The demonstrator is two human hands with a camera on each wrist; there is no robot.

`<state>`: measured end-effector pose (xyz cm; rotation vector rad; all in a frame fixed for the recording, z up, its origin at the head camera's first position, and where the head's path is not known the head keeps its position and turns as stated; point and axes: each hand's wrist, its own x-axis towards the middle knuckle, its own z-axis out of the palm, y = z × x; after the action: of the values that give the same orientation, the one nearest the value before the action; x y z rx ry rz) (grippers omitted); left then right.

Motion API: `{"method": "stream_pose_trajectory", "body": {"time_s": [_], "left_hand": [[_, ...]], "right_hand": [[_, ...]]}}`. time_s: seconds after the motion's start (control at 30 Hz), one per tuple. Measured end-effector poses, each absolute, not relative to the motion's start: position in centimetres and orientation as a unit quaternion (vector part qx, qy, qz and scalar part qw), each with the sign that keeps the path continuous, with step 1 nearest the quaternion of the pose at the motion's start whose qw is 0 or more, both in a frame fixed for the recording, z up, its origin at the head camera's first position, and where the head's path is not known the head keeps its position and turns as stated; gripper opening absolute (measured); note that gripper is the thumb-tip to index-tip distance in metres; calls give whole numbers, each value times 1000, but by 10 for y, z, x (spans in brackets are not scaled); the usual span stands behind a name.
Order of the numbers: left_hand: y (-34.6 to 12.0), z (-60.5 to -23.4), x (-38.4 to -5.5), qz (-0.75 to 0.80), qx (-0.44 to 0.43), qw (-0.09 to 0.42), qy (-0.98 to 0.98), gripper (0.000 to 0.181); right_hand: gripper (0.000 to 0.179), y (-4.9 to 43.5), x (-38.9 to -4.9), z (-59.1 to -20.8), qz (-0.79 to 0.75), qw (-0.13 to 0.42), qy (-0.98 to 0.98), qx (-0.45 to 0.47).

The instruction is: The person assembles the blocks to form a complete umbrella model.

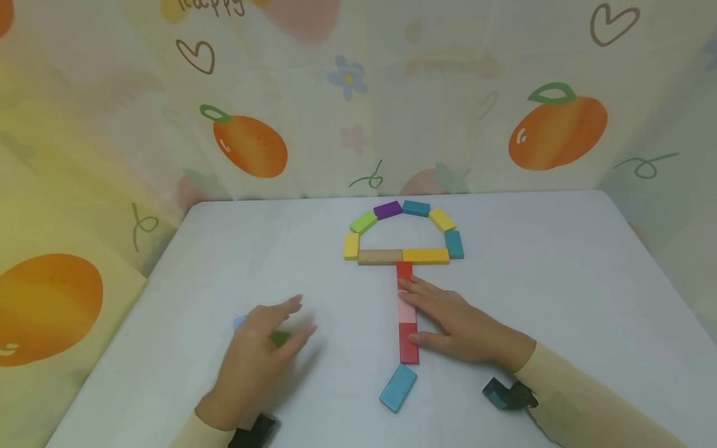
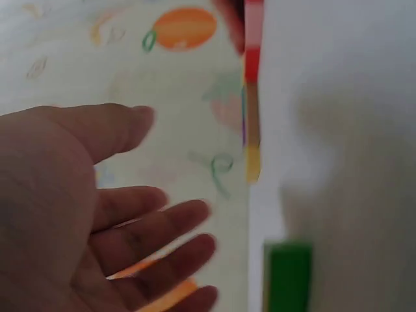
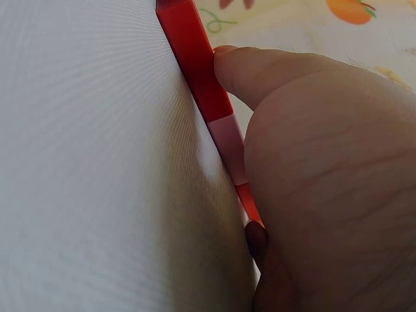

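A column of flat blocks runs toward me: a red block [image 1: 404,269], a pink block [image 1: 407,312] and another red block [image 1: 409,348]. My right hand [image 1: 465,326] lies along its right side, fingertips on the upper blocks and thumb at the lower red one. Just below the column, a blue block [image 1: 398,388] sits at a slant. On the left, my left hand [image 1: 254,354] hovers with fingers spread and nothing between them. Under it are a green block [image 2: 289,276] and a light blue block [image 1: 239,321], both partly hidden in the head view.
Above the column, a tan block [image 1: 379,257] and a yellow block [image 1: 426,256] form a bar. An arch of several coloured blocks, including a purple block [image 1: 388,210], curves over it. A patterned cloth [image 1: 426,112] hangs behind the white table [image 1: 560,280].
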<state>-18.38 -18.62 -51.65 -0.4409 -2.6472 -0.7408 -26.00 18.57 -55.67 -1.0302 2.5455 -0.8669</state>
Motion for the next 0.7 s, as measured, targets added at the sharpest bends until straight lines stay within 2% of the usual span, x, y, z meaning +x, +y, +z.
{"method": "stream_pose_trajectory", "body": {"time_s": [0.23,0.37,0.53,0.7], "left_hand": [[-219,-501,-185,-244,-44,131,-960,49],[-227,-499,-185,-245,-4,85,-966,53],[-228,-504,-188,-236,8,20,-972,60],[-224,-503,-187,-209,-3,20,-978,57]], "right_hand": [[88,186,-260,-556,-298,131,876,-356],[87,186,-260,-556,-299,132,875,-356],[87,187,-261,-558,-300,133,874,-357],[88,187,-261,-559,-300,131,874,-359]]}}
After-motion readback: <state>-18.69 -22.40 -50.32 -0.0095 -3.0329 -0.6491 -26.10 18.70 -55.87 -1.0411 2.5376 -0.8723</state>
